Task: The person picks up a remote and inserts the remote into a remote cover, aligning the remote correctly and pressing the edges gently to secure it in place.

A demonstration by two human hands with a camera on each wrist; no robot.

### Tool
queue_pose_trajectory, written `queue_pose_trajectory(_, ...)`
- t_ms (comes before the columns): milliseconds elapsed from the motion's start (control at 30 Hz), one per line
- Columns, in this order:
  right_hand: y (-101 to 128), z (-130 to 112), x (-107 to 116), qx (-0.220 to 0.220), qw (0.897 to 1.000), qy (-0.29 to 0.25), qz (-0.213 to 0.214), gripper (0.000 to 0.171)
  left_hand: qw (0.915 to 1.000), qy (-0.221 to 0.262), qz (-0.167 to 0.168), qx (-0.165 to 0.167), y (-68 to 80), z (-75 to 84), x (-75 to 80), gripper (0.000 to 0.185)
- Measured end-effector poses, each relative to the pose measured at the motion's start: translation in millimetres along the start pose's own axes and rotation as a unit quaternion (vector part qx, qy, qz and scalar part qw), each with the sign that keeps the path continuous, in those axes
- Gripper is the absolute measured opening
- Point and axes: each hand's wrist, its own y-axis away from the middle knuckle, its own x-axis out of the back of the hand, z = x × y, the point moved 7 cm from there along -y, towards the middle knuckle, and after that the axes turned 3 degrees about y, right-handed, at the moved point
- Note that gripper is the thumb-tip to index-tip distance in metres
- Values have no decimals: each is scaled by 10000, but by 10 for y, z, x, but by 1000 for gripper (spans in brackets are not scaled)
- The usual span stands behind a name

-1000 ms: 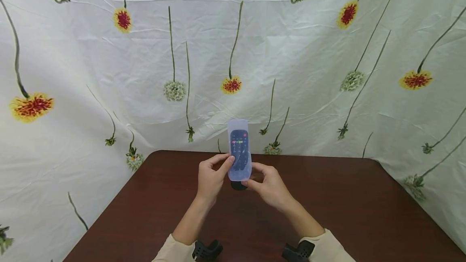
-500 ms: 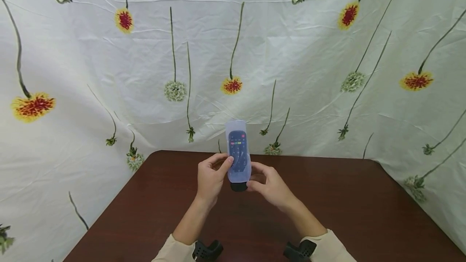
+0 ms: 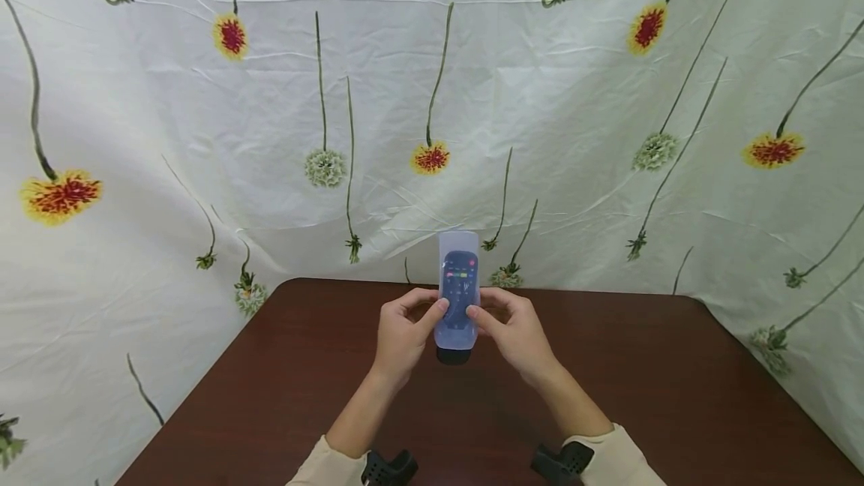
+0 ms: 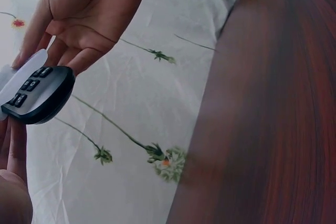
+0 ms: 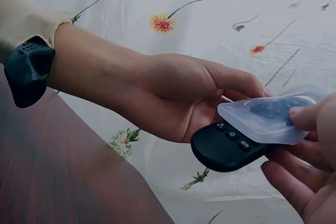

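A dark remote control (image 3: 460, 291) with coloured buttons sits inside a translucent plastic sleeve (image 3: 458, 240), held upright above the table. Its black lower end (image 3: 453, 356) sticks out of the sleeve's mouth, and a few keys show there in both wrist views. The left hand (image 3: 400, 332) grips the left side, thumb on the front. From the right side, the right hand (image 3: 520, 332) pinches the sleeved remote, its thumb also on the front. Fingers behind the remote are mostly hidden in the head view. The sleeve extends past the remote's top end.
A dark brown wooden table (image 3: 324, 411) lies below the hands. Behind it hangs a white cloth (image 3: 580, 111) printed with flowers. Each wrist wears a black device, such as the left wrist device (image 3: 390, 468), near cream sleeve cuffs.
The remote in its sleeve has shifted right and slightly down. The right hand has moved its hold from the lower end up to the right side, its thumb now on the front.
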Motion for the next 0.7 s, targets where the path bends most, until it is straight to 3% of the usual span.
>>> queue_pose_trajectory(133, 5, -25, 40, 109, 9993, -3, 346, 25, 9997, 4, -242, 106, 8, -3, -44, 17)
queue_pose_trajectory(300, 2, -50, 125, 215, 9955, 90, 922, 23, 9959, 15, -664, 610, 26, -77, -99, 26)
queue_pose_trajectory(533, 2, -66, 312, 285, 9823, -377, 1813, 23, 9769, -45, -1841, 1087, 99, -195, -252, 29)
queue_pose_trajectory(700, 10, -57, 342, 237, 9771, -649, 2014, 25, 9748, 199, -1890, 1168, 121, -211, -314, 26)
